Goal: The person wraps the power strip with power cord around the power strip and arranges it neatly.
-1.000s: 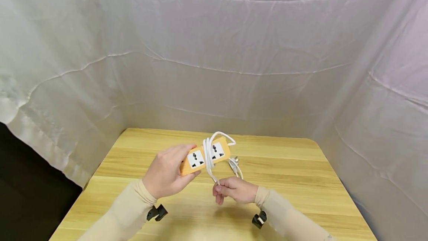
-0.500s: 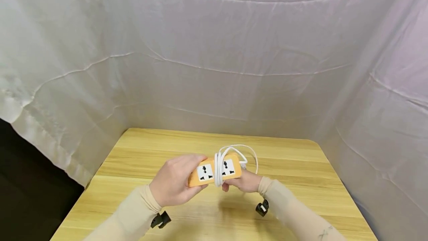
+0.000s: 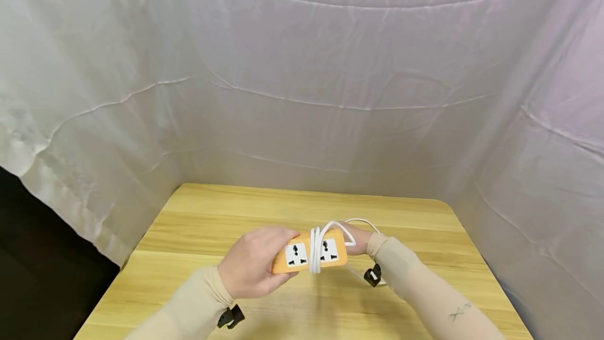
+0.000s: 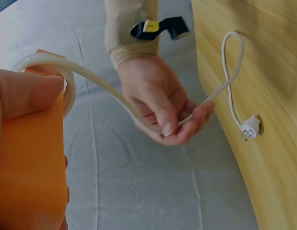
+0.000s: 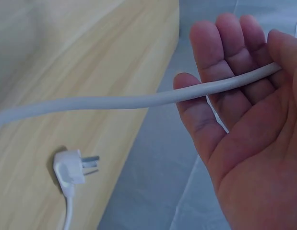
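My left hand (image 3: 255,264) grips the left end of an orange power strip (image 3: 296,255) held above the table, its white socket faces towards me. Several turns of white cord (image 3: 315,252) wrap round the strip's middle. Partly hidden behind the strip's right end is my right hand (image 3: 359,239). In the left wrist view, that hand (image 4: 155,103) pinches the cord between thumb and fingers, with a length of cord running from the strip to it. Beyond the fingers the cord loops down to a white plug (image 5: 69,166) lying on the table, pins showing.
A wooden table (image 3: 226,209) spreads beneath both hands. Pale grey curtains (image 3: 330,135) enclose its back and sides. A dark gap (image 3: 42,256) shows past the left edge. Black camera mounts (image 3: 231,317) sit on both wrists.
The strip has moved right and nearer me, turning more level. My right hand has carried the cord from in front of the strip to behind its right end.
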{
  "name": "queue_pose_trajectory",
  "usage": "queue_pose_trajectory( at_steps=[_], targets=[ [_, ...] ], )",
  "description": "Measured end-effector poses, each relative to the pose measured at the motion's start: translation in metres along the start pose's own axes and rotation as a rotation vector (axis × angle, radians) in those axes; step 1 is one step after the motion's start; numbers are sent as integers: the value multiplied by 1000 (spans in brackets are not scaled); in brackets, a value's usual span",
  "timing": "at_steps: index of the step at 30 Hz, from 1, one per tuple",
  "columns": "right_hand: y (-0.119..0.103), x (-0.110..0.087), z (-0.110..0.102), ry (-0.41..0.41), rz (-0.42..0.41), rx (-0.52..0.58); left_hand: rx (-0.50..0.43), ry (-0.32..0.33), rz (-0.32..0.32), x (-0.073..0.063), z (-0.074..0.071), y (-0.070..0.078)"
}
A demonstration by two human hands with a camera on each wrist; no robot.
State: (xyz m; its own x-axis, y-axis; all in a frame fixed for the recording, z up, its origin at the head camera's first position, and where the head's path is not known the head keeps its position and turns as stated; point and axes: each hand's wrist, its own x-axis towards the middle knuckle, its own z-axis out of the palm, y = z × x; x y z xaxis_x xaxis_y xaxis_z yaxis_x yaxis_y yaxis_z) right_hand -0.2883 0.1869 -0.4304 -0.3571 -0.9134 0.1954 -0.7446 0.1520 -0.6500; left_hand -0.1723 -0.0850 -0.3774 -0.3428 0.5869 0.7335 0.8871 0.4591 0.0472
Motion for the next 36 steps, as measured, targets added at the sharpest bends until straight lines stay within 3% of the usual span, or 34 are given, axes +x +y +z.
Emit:
queue_pose_trajectory(
  at_steps=[3,10,20,29,36],
  targets=[
    [-1,6,-5,-35,-71,-39,9,-15,12,-2,3,1],
    [-5,14,-11,-106,147,59,44,-40,52,-7,9,3],
    [-13,22,-20,-109,288,4,105,-119,64,-17,24,4],
    [-28,32,-28,-126,290,-81,111,-223,58,-19,36,1],
    [-40,35,-37,-112,253,-183,146,-313,2,-21,42,-5]
  ],
)
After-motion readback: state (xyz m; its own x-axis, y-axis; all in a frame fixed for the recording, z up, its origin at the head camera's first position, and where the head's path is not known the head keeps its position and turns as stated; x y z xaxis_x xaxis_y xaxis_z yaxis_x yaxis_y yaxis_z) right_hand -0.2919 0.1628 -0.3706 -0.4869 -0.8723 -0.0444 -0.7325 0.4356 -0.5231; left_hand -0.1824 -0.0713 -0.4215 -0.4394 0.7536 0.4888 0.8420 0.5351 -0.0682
